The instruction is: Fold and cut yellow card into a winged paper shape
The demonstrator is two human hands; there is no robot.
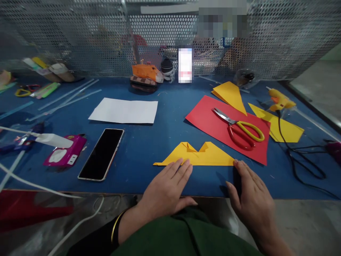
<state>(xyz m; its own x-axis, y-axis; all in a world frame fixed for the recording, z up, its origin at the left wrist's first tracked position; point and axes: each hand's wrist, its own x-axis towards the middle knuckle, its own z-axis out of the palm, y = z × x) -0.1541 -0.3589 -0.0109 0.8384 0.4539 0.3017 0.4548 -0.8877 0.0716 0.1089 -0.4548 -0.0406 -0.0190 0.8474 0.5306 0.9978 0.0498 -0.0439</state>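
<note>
A folded yellow paper [202, 158] lies near the table's front edge, with a notch in the middle of its far side and a narrow folded strip at its left end. My left hand [167, 185] rests flat on its near edge, fingers stretched out and thumb apart. At the paper's right corner, the fingertips of my right hand [252, 192] touch down, the thumb spread away from them. Neither hand grips anything. Beyond the right hand, scissors [231, 124] with one yellow and one red handle lie on a red sheet of paper [205, 113].
Left of the hands lie a black-screened phone [102, 154], a purple power adapter [65, 151] with cables, and a white sheet [124, 111]. More yellow paper [230, 94] and a yellow glue gun [281, 99] with a black cord are at right. A perforated metal panel [160, 28] stands behind.
</note>
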